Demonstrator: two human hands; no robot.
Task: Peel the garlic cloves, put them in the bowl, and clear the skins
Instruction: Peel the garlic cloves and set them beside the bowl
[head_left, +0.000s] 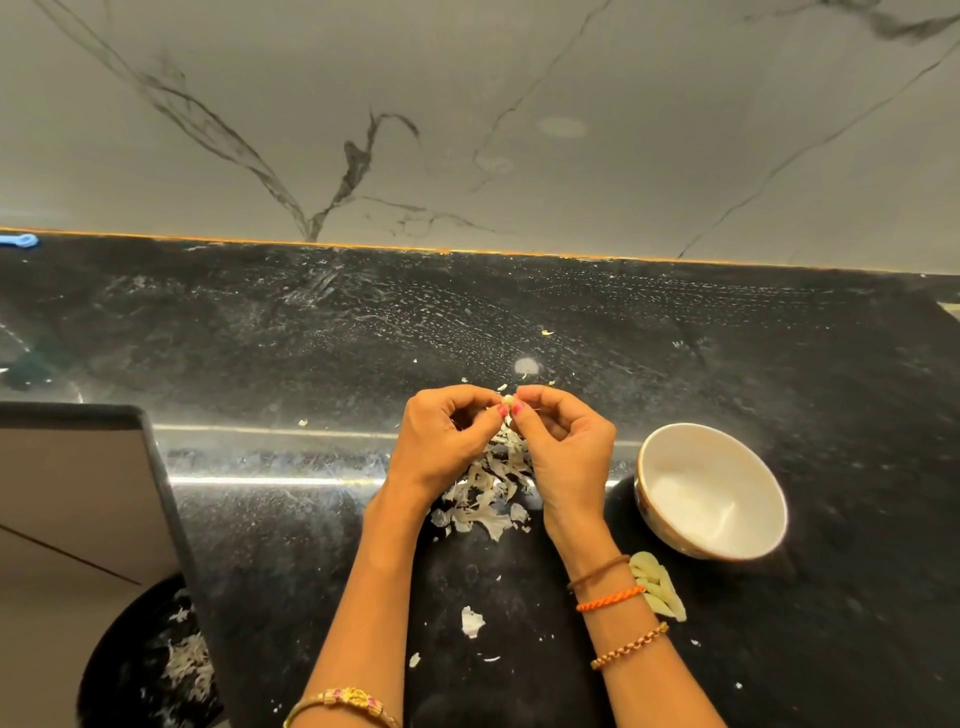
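Head view: a small pale garlic clove (506, 400) is pinched between the fingers of the left hand (447, 441) and right hand (563, 447), above a heap of papery white skins (488, 493) on the black speckled table (675, 338). Right of the fingers sits a white ceramic bowl (670, 457); peeled cloves (657, 584) lie beside the right wrist.

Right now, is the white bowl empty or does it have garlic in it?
Empty. The white bowl shows only its bare inside; the peeled cloves lie on the counter beside it.
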